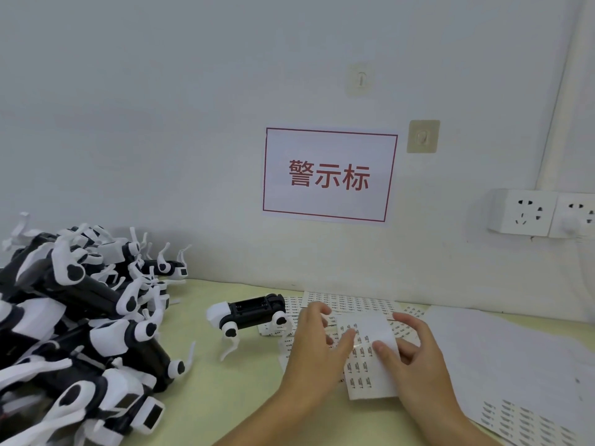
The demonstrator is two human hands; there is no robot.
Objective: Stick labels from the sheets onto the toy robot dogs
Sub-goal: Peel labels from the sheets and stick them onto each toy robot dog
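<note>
Both forearms enter from the bottom edge. The right hand [415,355] holds the label sheet [370,358], thumb on top and fingers curled beneath, mostly hidden. The sheet's long axis runs away from the person. The left hand [317,346] rests on the sheet's left part, its grip pinching at a label with thumb and forefinger, though the label itself is too small to make out. Left of this hand, one toy robot dog [249,315] lies on the counter [231,391], belly up, long axis left to right, white head leftward. Further left, a pile of dogs [80,317] is cut off by the frame. Beyond the hands, more sheets [351,300] lie flat.
</note>
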